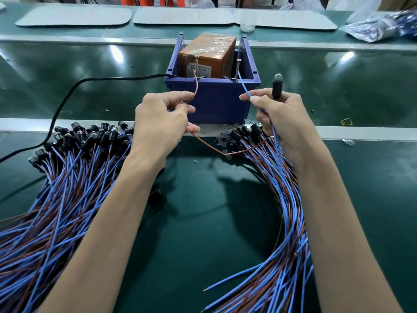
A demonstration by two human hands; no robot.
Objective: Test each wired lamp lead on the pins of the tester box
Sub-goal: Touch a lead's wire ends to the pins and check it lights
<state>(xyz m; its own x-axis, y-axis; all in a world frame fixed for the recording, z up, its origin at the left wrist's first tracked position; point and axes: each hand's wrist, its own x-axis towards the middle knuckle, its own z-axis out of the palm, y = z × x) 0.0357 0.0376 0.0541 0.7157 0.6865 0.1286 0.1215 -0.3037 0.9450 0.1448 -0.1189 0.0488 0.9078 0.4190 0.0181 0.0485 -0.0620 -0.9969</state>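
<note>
A blue bin (216,98) holds the orange tester box (204,59), with two upright screw pins, the left pin (196,64) and the right pin (238,67). My left hand (162,118) pinches a brown wire (195,86) whose tip reaches up to the left pin. My right hand (279,114) pinches a blue wire (243,85) that reaches the right pin, and also grips the black lamp holder (277,86) with its clear bulb upright. The bulb looks unlit.
Two piles of wired lamps lie on the green bench: a large pile (67,177) on the left and another pile (277,199) on the right. A black power cable (67,96) runs left from the bin. White mats (74,16) and plastic bags (379,26) lie beyond.
</note>
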